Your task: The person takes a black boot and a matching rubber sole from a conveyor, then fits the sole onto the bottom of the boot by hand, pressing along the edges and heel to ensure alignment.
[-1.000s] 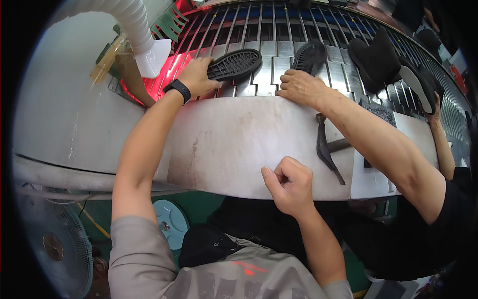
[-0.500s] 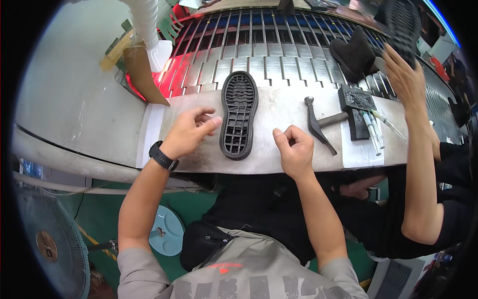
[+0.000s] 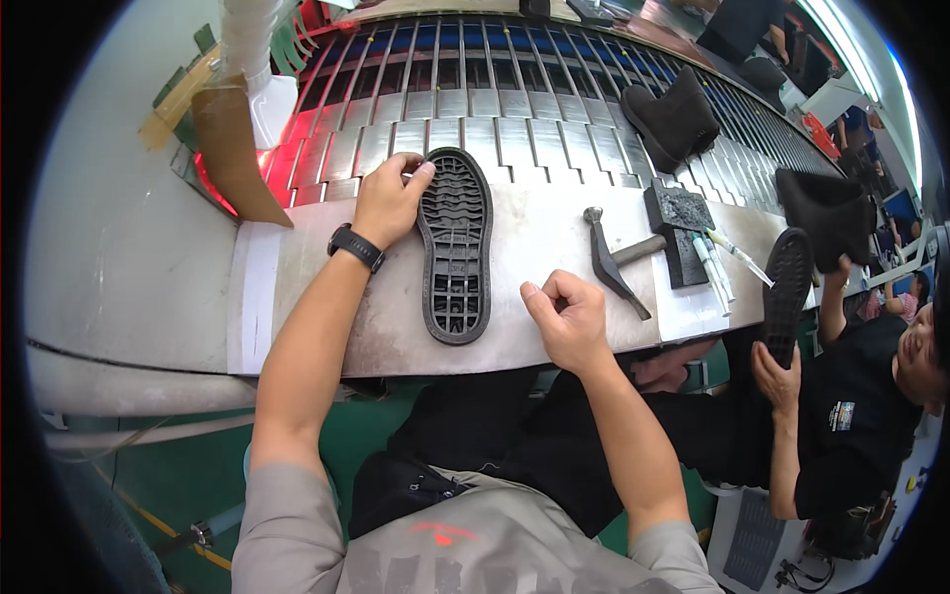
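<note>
A black shoe sole [image 3: 456, 247] is in front of me at the bench's front, its ridged and gridded face up. At its upper left edge, my left hand [image 3: 391, 198] pinches the rim between thumb and fingers; a dark watch sits on that wrist. My right hand [image 3: 571, 319] is closed in a loose fist near the bench's front edge, apart from the sole. What the curled fingers hold, if anything, is hidden. Right of the sole lies a hammer [image 3: 604, 259] with a metal head and a short handle.
Past the bench runs a slatted metal conveyor [image 3: 515, 129] with a dark boot [image 3: 673, 119] on it. A black block [image 3: 683, 238] and several syringes [image 3: 714, 267] lie right of the hammer. At far right a co-worker holds another sole [image 3: 787, 287]. A brown flap [image 3: 233, 158] stands left.
My left hand has moved up and onto the sole's edge. My right fist stays much the same. The co-worker's raised sole has come down, and the whole view has shifted.
</note>
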Motion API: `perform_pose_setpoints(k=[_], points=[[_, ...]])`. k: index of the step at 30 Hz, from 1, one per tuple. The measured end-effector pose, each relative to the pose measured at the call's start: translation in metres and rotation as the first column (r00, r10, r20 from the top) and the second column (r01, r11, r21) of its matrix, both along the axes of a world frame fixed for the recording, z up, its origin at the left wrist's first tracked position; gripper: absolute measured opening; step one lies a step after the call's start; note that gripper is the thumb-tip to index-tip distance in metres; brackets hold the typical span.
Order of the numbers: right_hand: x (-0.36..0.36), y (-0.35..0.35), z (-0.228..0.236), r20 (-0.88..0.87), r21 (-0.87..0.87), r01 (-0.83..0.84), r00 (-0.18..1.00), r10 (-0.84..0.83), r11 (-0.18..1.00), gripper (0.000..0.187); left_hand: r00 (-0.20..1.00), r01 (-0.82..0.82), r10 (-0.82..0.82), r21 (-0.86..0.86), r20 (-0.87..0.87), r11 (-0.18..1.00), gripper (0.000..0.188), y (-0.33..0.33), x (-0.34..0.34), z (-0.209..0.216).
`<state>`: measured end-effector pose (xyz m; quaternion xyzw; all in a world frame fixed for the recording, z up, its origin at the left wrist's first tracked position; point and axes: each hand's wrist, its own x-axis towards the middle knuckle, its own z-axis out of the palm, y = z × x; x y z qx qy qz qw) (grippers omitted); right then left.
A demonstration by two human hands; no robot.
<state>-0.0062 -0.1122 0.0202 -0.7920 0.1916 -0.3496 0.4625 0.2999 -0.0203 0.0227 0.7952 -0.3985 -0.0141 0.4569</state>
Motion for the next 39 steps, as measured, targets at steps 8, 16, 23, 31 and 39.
perform_pose_setpoints(k=[8,16,23,31,39], points=[[0.029,-0.009,0.001,-0.097,-0.369,0.033,0.992,-0.074,0.929,0.042,0.991,0.106,-0.109,-0.034,-0.083,0.994,0.051,0.006,-0.004,-0.003],[0.023,-0.004,0.001,-0.076,-0.308,0.093,0.99,-0.122,0.947,0.042,0.995,0.083,-0.083,-0.013,-0.052,0.996,0.05,0.008,-0.008,0.0],[0.022,-0.006,0.001,-0.061,-0.275,0.065,0.994,-0.085,0.959,0.041,0.994,0.086,-0.087,-0.018,-0.072,0.996,0.053,0.008,-0.011,0.002],[0.02,-0.008,0.003,-0.033,-0.226,0.057,0.997,-0.066,0.973,0.039,0.996,0.089,-0.089,0.01,-0.034,0.996,0.055,0.009,-0.01,0.003],[0.018,-0.01,0.006,-0.035,-0.211,0.044,0.998,-0.052,0.976,0.039,0.996,0.086,-0.087,-0.013,-0.036,0.996,0.051,0.009,-0.011,0.001]])
